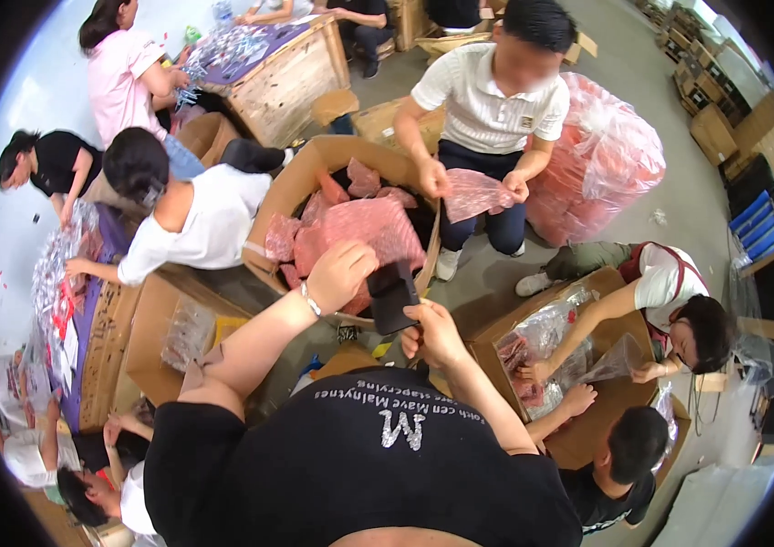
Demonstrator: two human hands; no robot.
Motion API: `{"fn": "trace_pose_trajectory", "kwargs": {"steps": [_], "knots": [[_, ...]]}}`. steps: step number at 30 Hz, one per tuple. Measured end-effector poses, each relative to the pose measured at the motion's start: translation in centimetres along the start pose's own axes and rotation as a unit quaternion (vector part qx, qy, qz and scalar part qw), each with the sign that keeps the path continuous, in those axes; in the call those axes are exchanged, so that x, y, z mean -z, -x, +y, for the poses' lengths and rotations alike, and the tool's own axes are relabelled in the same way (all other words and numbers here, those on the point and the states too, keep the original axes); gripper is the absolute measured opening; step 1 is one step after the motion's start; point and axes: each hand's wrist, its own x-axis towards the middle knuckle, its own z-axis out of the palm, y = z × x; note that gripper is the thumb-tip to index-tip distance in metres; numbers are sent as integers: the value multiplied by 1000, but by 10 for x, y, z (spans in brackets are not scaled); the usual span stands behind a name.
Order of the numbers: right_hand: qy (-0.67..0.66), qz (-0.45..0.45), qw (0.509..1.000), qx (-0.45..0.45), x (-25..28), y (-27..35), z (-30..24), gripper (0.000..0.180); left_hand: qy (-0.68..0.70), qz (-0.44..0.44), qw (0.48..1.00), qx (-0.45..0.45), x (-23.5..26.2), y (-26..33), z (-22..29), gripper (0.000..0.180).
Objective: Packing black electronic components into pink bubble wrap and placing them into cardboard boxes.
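Observation:
In the middle, my right hand (435, 335) grips the lower edge of a black flat rectangular object (393, 296), which looks like a phone or a thin case; its exact kind does not show. My left hand (341, 273), with a bracelet at the wrist, is closed just left of that object, fingers curled together. Whatever those fingers hold, if anything, is hidden. Beyond both hands lies pink bubble wrap (359, 232), heaped with more pink pieces in a large open cardboard box (314, 157). Whether my left fingers touch the wrap, I cannot tell.
A person opposite holds a pink bubble bag (476, 193) beside a big wrapped pink bundle (597, 164). At right, two people reach into a carton (619, 290) of clear and pink packaging. An open carton (151, 342) stands left, near a cluttered work table (99, 351) with people around.

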Motion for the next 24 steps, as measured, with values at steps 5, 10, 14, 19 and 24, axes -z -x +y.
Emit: {"fn": "trace_pose_trajectory", "kwargs": {"steps": [5, 10, 14, 19, 24], "knots": [[-147, -5, 988, -47, 11, -23, 9, 20, 47, -8, 999, -14, -6, 9, 20, 15], [-253, -29, 967, -18, 27, -31, 15, 19, 126, 3, 991, 53, -2, 11, 42, 15], [-316, -3, 949, -12, 19, -22, 1, 20, 198, 14, 940, 278, 0, 11, 47, 10], [63, 4, 994, 93, 51, -3, -25, 25, 334, -2, 823, 459, -7, 4, -3, 8], [175, 26, 955, 239, 82, -49, -18, 64, 559, -31, 676, 479, 27, -48, -7, 10]]}}
